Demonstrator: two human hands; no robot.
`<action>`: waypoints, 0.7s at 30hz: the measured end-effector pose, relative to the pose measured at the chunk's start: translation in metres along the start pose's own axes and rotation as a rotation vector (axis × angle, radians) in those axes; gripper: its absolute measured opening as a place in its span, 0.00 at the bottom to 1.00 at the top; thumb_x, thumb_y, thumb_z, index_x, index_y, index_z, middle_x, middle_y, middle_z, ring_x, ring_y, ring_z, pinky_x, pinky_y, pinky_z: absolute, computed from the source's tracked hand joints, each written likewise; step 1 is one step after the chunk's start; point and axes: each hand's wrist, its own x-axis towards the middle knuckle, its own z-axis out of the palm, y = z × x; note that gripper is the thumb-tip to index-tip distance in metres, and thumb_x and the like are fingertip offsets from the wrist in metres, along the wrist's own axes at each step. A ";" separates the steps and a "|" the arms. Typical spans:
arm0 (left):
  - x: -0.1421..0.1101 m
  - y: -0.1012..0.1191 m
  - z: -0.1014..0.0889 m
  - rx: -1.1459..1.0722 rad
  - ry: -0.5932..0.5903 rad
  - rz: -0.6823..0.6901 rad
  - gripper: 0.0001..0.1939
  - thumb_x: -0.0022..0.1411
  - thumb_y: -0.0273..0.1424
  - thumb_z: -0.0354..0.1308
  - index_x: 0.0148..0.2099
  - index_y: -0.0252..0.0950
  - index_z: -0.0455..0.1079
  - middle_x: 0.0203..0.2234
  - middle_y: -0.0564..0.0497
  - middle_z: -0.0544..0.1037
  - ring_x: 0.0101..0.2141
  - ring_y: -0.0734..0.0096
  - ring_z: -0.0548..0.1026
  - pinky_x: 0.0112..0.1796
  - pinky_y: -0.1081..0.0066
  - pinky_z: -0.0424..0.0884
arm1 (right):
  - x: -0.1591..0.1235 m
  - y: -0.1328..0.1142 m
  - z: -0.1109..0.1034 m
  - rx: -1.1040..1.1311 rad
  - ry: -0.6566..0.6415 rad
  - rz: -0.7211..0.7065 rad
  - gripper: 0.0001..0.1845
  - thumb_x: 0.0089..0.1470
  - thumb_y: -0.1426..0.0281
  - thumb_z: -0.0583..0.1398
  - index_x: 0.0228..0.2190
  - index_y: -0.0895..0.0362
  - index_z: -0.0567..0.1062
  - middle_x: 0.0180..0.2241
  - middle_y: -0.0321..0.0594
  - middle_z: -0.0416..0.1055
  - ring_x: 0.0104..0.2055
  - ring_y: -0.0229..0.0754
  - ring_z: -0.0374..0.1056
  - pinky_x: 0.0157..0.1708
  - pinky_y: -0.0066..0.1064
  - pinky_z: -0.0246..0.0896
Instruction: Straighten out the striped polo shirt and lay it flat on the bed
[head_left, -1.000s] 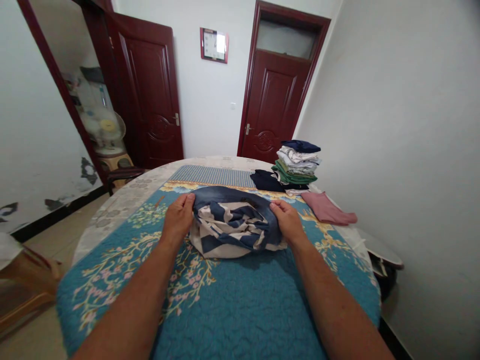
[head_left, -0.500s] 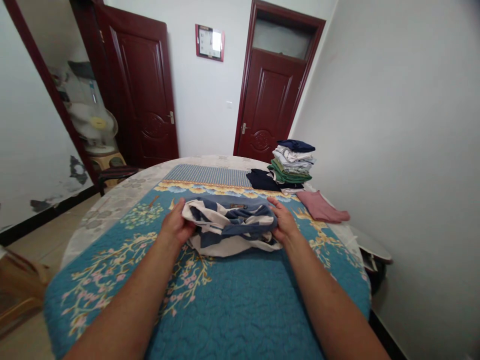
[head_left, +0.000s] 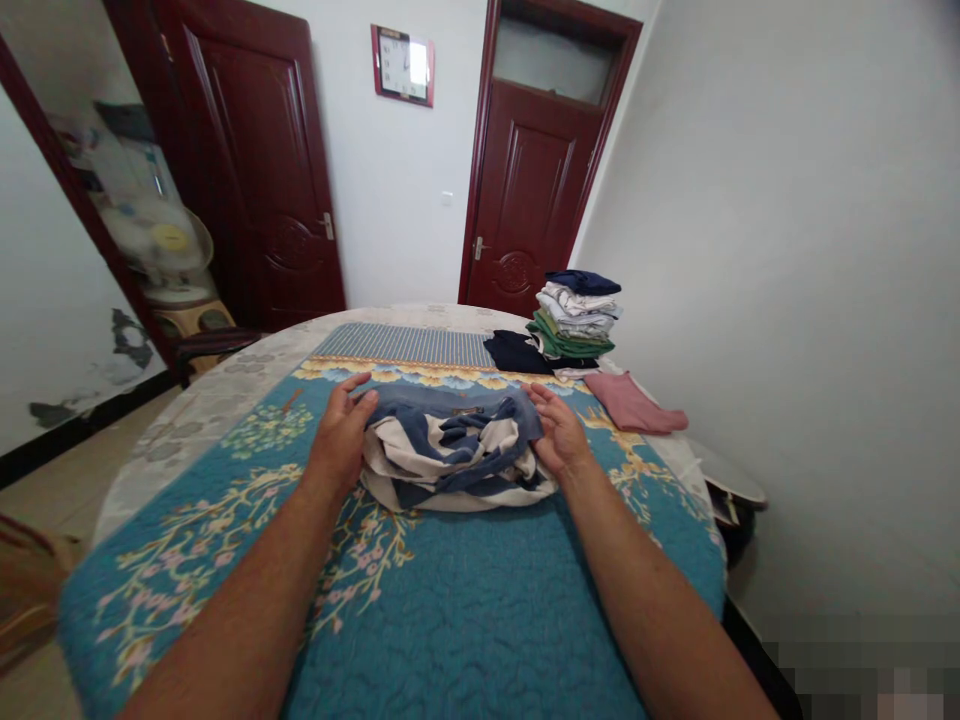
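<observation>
Your left hand [head_left: 337, 435] open wider now, just beside striped cloth bundle [head_left: 450, 450]. Your right hand [head_left: 556, 432] open too, resting on bundle side, not gripping.

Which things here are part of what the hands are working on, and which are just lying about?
Being worked on:
the crumpled blue-and-cream striped garment, between the left hand and right hand

Just lying about:
the stack of folded clothes
the dark navy garment
the pink folded garment
the wall clock
the electric fan
</observation>
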 end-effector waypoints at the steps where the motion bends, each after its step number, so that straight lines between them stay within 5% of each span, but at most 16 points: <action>1: -0.001 0.003 -0.002 0.076 -0.079 0.011 0.31 0.59 0.41 0.66 0.64 0.42 0.70 0.41 0.48 0.81 0.37 0.61 0.80 0.40 0.64 0.76 | -0.002 -0.002 0.001 -0.016 -0.049 -0.003 0.24 0.42 0.76 0.66 0.44 0.51 0.80 0.52 0.40 0.79 0.47 0.46 0.77 0.44 0.35 0.75; 5: -0.002 0.010 -0.010 0.353 -0.380 0.052 0.25 0.52 0.36 0.70 0.54 0.42 0.79 0.47 0.47 0.82 0.42 0.56 0.80 0.41 0.65 0.75 | -0.006 -0.001 0.003 -0.176 -0.092 0.043 0.26 0.38 0.78 0.65 0.43 0.52 0.82 0.43 0.37 0.82 0.37 0.43 0.76 0.36 0.32 0.72; 9: 0.005 -0.001 -0.011 0.438 -0.152 0.096 0.18 0.48 0.31 0.70 0.44 0.41 0.82 0.33 0.51 0.81 0.32 0.62 0.77 0.34 0.67 0.73 | -0.003 0.004 0.004 -0.232 0.012 0.033 0.23 0.37 0.77 0.65 0.40 0.54 0.81 0.32 0.34 0.80 0.30 0.41 0.73 0.30 0.30 0.69; 12: 0.011 -0.009 -0.008 0.138 -0.009 -0.106 0.12 0.48 0.30 0.70 0.38 0.38 0.78 0.25 0.54 0.77 0.25 0.67 0.74 0.29 0.70 0.73 | 0.003 0.005 0.003 -0.146 0.058 0.036 0.20 0.38 0.76 0.66 0.37 0.53 0.79 0.29 0.32 0.78 0.29 0.40 0.73 0.31 0.30 0.70; 16: 0.013 -0.003 -0.007 -0.369 -0.091 -0.253 0.16 0.51 0.29 0.69 0.45 0.36 0.80 0.39 0.45 0.84 0.36 0.64 0.82 0.35 0.70 0.81 | 0.006 0.002 0.003 -0.044 0.066 0.011 0.18 0.43 0.74 0.67 0.40 0.52 0.78 0.33 0.34 0.79 0.34 0.42 0.75 0.40 0.35 0.74; 21: 0.005 0.007 -0.002 -0.325 -0.146 -0.141 0.36 0.47 0.26 0.73 0.60 0.42 0.76 0.50 0.46 0.84 0.49 0.56 0.82 0.45 0.67 0.82 | -0.005 -0.006 0.014 -0.006 -0.097 -0.070 0.29 0.38 0.76 0.62 0.45 0.52 0.80 0.51 0.39 0.78 0.50 0.47 0.75 0.52 0.39 0.72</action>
